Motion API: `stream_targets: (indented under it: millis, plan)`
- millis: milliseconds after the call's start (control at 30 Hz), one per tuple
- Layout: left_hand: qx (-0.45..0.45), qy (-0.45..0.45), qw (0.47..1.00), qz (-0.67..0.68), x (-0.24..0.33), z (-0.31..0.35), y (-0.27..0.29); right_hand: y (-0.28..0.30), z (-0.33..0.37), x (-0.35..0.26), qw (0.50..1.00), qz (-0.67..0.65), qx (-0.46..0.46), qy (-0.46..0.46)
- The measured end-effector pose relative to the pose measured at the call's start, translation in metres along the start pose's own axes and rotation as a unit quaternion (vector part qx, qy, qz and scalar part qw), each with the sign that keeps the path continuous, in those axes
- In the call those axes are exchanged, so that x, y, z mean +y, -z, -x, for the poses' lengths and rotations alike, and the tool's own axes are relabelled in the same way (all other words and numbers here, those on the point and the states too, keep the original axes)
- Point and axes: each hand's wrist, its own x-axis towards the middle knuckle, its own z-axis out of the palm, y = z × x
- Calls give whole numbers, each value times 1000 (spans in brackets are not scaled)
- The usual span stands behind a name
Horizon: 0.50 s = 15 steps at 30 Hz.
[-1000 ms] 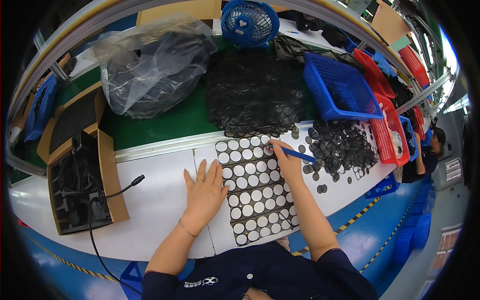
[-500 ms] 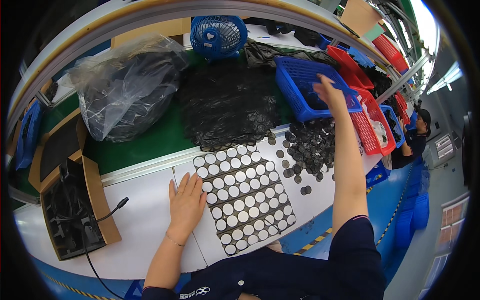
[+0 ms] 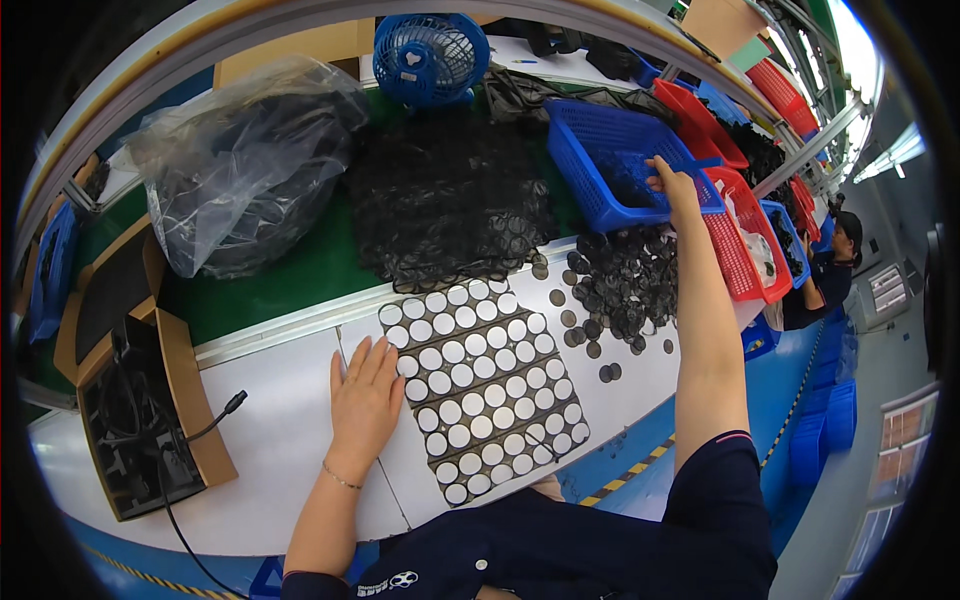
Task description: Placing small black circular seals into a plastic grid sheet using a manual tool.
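Note:
My left hand (image 3: 365, 398) lies flat on the white table, fingers stretched out, its fingertips beside the left edge of a dark sheet (image 3: 475, 393) set with rows of white discs. On the right, my right hand (image 3: 674, 186) reaches over the near side of a blue plastic basket (image 3: 580, 170). Its fingers are bent together inside the basket; what they pinch, if anything, is too small to make out. Below that forearm a pile of dark round discs (image 3: 625, 285) spreads over the table, with several loose ones toward the sheet.
A stack of black mesh-like sheets (image 3: 450, 200) lies behind the disc sheet, near a blue fan (image 3: 430, 60). At left are a clear plastic bag (image 3: 250, 170) and an open carton (image 3: 205, 400) with a black cable. Red baskets (image 3: 735, 260) stand at right, where another person (image 3: 835, 270) works.
My right hand's fingers, spread above the basket before, are now drawn together lower in it. The whole view has shifted slightly; my left hand stays flat by the sheet.

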Motion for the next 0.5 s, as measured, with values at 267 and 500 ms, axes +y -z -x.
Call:
stream_targets:
  millis: [267,500]
  plan:
    - [0,0,1000,0,0,-1,1,-15,22,-14,990,-127,-41,35]
    - [-5,-3,1000,8,1,-1,1,-8,23,-15,994,-98,-27,26]
